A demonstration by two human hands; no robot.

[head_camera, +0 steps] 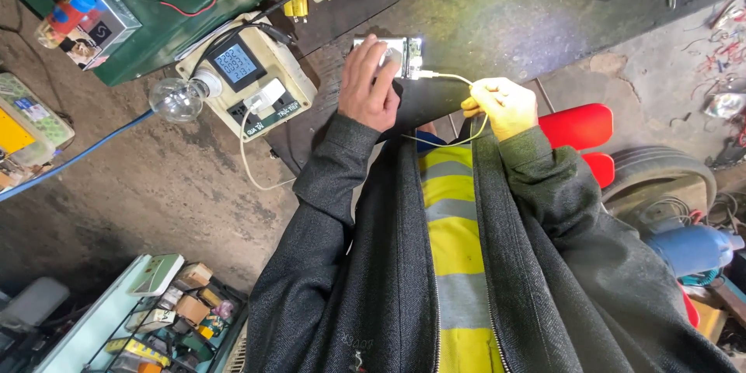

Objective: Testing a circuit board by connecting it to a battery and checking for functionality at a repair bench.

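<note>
The left hand (368, 81) lay flat over a small silver device (404, 50) on the dark bench (497, 15), hiding most of it. The right hand (505, 105) pinched the white cable (447, 78) plugged into the device's right edge. A meter box (252, 74) with 1 bulb (177, 99) stood left; bare bench lay far right.

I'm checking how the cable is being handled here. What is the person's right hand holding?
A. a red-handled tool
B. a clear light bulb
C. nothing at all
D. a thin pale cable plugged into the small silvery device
D: the right hand pinches a thin pale cable that runs to the small silvery device, on which the left hand rests; the clear light bulb sits apart, on the meter box.
</note>
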